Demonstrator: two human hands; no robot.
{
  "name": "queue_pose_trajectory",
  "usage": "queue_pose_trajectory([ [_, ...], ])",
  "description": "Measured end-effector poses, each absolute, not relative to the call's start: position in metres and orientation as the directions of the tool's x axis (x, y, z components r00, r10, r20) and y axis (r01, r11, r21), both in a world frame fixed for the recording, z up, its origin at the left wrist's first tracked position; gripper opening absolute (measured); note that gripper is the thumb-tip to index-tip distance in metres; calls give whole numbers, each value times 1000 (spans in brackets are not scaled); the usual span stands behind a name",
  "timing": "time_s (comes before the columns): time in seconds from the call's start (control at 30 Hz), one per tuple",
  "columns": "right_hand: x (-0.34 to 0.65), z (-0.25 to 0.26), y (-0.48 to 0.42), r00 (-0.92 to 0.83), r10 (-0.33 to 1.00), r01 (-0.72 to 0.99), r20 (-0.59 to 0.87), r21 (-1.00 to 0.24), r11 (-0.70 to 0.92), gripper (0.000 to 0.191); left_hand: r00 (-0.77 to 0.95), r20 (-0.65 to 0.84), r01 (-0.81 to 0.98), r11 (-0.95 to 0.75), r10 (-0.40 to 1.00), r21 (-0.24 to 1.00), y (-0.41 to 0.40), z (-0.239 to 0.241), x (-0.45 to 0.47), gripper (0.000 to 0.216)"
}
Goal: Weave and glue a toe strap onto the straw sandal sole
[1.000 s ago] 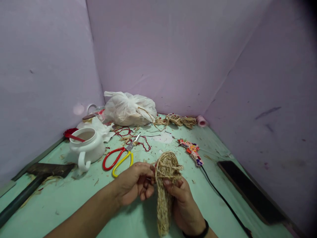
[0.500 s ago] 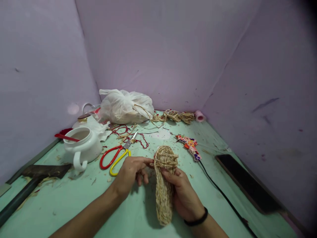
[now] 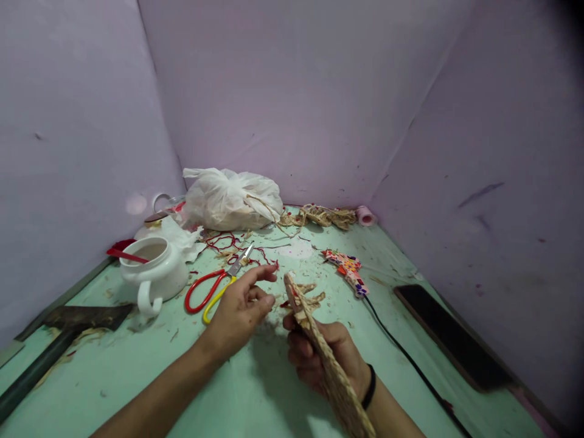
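Observation:
A woven straw slipper (image 3: 336,374) is turned edge-on, its strap pieces pointing right near the far end. My right hand (image 3: 314,356), with a black band at the wrist, is wrapped round its middle. To the left and apart from the slipper, my left hand (image 3: 241,310) has its fingers loosely curved and spread, with nothing seen in it. Scissors (image 3: 214,289) with one red and one yellow handle lie just beyond my left hand, blades partly covered by straw bits and red yarn (image 3: 267,254).
At left are a white pot (image 3: 152,274) with a red spoon and a hatchet-like tool (image 3: 68,328). A tied white plastic bag (image 3: 232,198) and braided straw (image 3: 323,216) sit at the back. To the right lie a patterned glue gun (image 3: 349,271) with its cord and a phone (image 3: 449,334).
My right hand has turned the slipper from face-up to edge-on, its near end swinging right. My left hand has come away from its strap and opened.

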State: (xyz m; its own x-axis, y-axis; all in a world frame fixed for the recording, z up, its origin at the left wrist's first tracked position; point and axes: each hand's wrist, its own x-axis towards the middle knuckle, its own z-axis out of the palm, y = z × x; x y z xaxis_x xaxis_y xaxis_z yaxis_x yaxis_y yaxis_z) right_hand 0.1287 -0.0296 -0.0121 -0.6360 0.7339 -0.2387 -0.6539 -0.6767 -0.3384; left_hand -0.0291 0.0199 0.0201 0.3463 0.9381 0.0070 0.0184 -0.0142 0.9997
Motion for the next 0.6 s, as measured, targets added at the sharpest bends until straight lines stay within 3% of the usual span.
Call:
queue_pose_trajectory([
  [0.17, 124, -12, -28, -776, 606, -495, -173, -428, -756, 33, 599, -40, -100, 124, 800, 987, 22, 20, -37, 33],
  [0.27, 130, -10, -21, -868, 423, -239, -259, -528, -815, 46, 555, -29, -164, 143, 831, 976, 25, 19, -41, 29],
  [0.3, 135, -9, -19, -852, 424, -199, -307, -559, -805, 50, 529, -34, -171, 146, 848, 974, 26, 19, -43, 31],
  [0.37, 146, -6, -16, -670, 646, -319, -366, -644, -696, 53, 483, -43, -171, 142, 875, 975, 29, 19, -45, 33],
  [0.43, 156, -2, -15, -315, 897, -436, -309, -793, -426, 50, 465, -38, -140, 116, 885, 983, 31, 19, -46, 32],
  [0.5, 162, 0, -15, -52, 986, -336, -158, -927, -166, 40, 452, -17, -93, 66, 892, 993, 31, 19, -46, 29],
  [0.6, 162, 0, -17, 102, 995, -68, 11, -997, 19, 28, 429, 0, -27, 13, 903, 1000, 30, 19, -43, 26],
])
